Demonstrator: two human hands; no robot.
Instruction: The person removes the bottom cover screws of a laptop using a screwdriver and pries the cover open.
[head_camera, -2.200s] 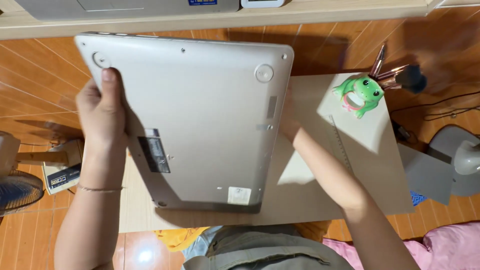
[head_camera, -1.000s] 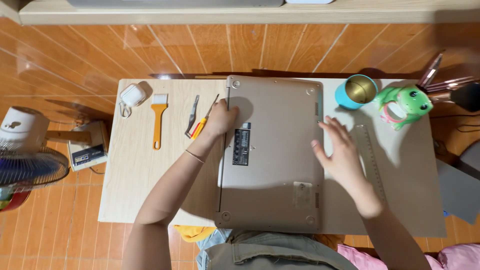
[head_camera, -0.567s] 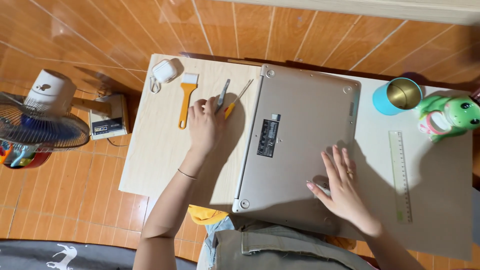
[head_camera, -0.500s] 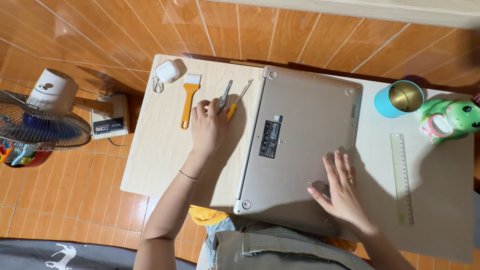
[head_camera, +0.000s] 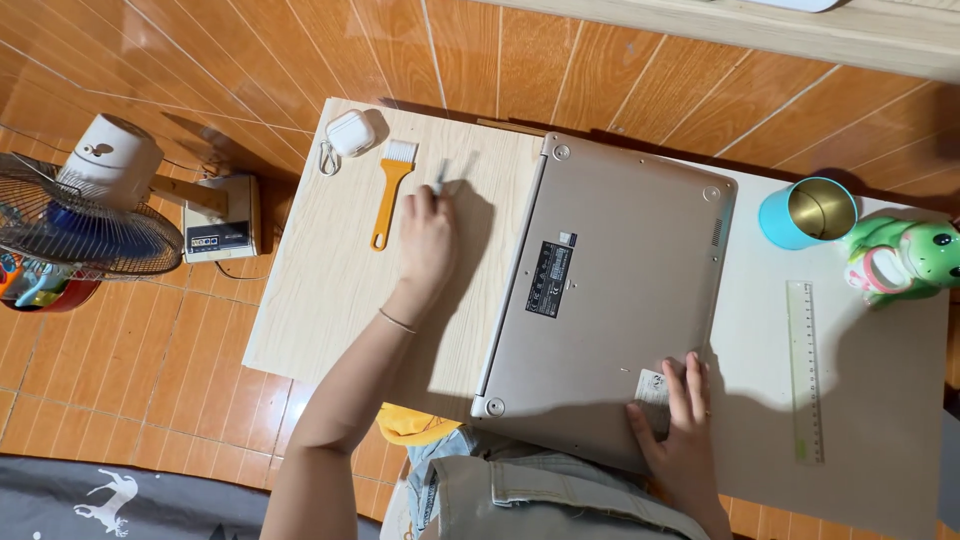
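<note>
A silver laptop (head_camera: 610, 290) lies upside down on the low light-wood table (head_camera: 320, 300), its base panel and corner screws facing up. My left hand (head_camera: 428, 238) is left of the laptop, fingers closed around a thin grey tool (head_camera: 442, 178) whose blurred tip points away from me. I cannot see the yellow-handled tool that lay beside it. My right hand (head_camera: 680, 420) rests flat, fingers spread, on the laptop's near right corner by a small white sticker.
An orange-handled brush (head_camera: 390, 190) and a white earbud case (head_camera: 350, 132) lie at the table's far left. A teal cup (head_camera: 810, 212), a green frog toy (head_camera: 905, 260) and a clear ruler (head_camera: 805, 370) sit right of the laptop. A fan (head_camera: 70, 200) stands on the floor.
The laptop was set down on the table, base up. My left hand reached to the tools and closed on the thin grey one. My right hand slid to the laptop's near corner.
</note>
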